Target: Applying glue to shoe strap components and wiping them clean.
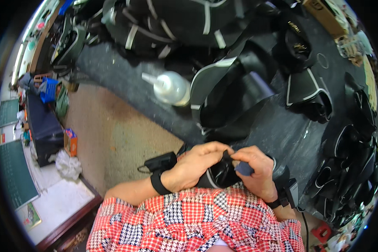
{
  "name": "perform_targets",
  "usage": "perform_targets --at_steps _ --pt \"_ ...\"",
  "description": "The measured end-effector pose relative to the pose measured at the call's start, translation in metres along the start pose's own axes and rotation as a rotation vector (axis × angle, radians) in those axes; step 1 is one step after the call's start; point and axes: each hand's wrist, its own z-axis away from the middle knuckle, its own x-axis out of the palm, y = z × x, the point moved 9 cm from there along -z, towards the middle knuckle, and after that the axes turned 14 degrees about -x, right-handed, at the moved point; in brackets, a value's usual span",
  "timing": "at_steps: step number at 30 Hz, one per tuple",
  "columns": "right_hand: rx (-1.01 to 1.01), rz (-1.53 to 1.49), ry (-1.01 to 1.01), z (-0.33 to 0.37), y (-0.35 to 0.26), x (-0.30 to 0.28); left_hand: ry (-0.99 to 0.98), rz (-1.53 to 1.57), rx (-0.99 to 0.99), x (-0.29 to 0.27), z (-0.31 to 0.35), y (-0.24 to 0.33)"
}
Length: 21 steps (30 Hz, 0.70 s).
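Close to my body, my left hand (193, 167) and my right hand (258, 171) are closed on a glossy black leather-like piece (223, 173) with a pale edge line. The fingertips of both hands meet at its upper edge and pinch it. A small blue-grey item (244, 169) shows against my right hand's fingers; its kind cannot be made out. Just beyond my hands, a large curved black piece (216, 98) with white edging stands on the dark worktable (155, 110). To its left is a translucent white squeeze bottle (171, 89) with its nozzle pointing left.
Black pieces with white strips (176, 25) are heaped at the back. More edged black pieces (308, 94) lie on the right, with a crowded pile (340, 168) at the far right. A cardboard box (325, 17) stands back right. At left are a white-topped table (63, 206) and an orange box (70, 143).
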Motion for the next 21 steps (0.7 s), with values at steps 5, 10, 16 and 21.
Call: perform_targets --at_steps 5,10,16,21 --pt "0.029 -0.086 0.02 0.004 -0.001 -0.006 -0.084 -0.036 0.044 0.005 0.008 0.0" --pt "0.181 -0.104 0.152 0.016 0.013 -0.013 0.002 -0.107 0.058 -0.007 0.0 0.001" --pt "0.339 -0.074 0.297 0.022 0.026 -0.016 0.104 -0.588 0.234 0.021 0.009 0.034" --pt "0.452 -0.105 0.265 0.009 0.047 -0.01 0.125 -0.277 0.231 0.004 0.0 0.044"
